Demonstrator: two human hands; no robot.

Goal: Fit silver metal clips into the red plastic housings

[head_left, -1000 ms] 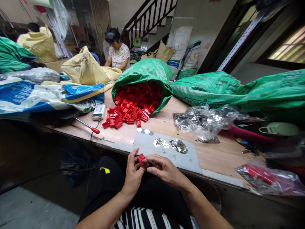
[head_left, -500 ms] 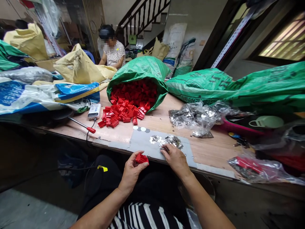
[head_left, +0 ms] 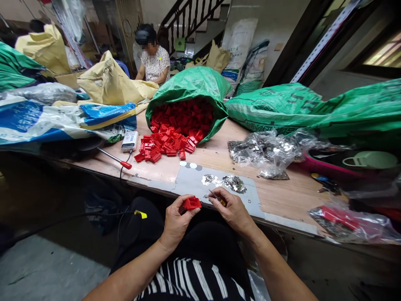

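While I sit at the table's (head_left: 282,200) front edge, both my hands are closed on small things.
My left hand (head_left: 176,221) pinches a red plastic piece (head_left: 191,203) between thumb and fingertips, just below the edge. My right hand (head_left: 233,211), just beside it, grips a thin pointed tool (head_left: 215,196), tip near the silver metal bits (head_left: 224,182) on the grey sheet (head_left: 194,184). More red pieces (head_left: 163,146) spill from the green sack (head_left: 191,88) behind.
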